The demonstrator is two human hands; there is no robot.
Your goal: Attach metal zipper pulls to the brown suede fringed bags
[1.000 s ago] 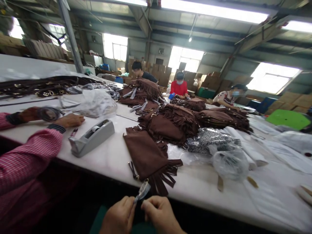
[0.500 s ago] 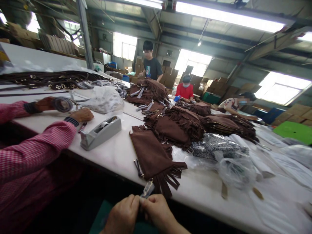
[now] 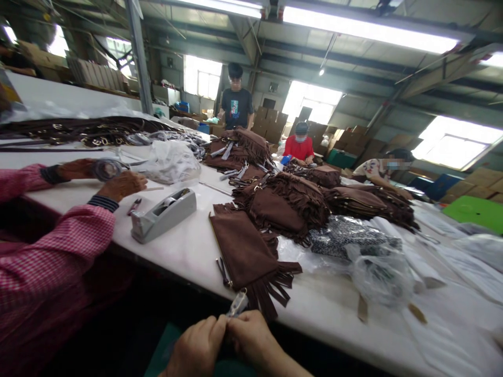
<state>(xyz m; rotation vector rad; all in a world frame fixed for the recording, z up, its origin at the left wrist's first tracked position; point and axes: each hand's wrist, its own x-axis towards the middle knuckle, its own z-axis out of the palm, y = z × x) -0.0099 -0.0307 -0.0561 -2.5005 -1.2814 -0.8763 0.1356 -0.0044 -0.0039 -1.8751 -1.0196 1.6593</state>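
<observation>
At the table's front edge, my left hand (image 3: 198, 343) and my right hand (image 3: 253, 335) meet, both closed. Their fingertips pinch the lower end of a small clear plastic wrapping (image 3: 238, 302) around a metal clasp. That clasp hangs from a gold ring at the corner of a brown fringed bag (image 3: 245, 246). The bag lies flat on the table, its zipper along the left side and its fringe spread toward the right. A dark zipper pull (image 3: 222, 271) dangles from its left edge. My fingers hide the wrapping's lower end.
A grey tape dispenser (image 3: 164, 214) stands left of the bag. Beyond it, a co-worker's hands (image 3: 113, 183) hold a roll of clear tape. Piled brown bags (image 3: 281, 201), a patterned plastic-wrapped bundle (image 3: 351, 235) and crumpled plastic (image 3: 381, 277) lie behind and right. Several people work farther back.
My hands and the bag have barely moved. The co-worker's near hand on the left has shifted slightly left and up. A standing person at the back has turned more toward me.
</observation>
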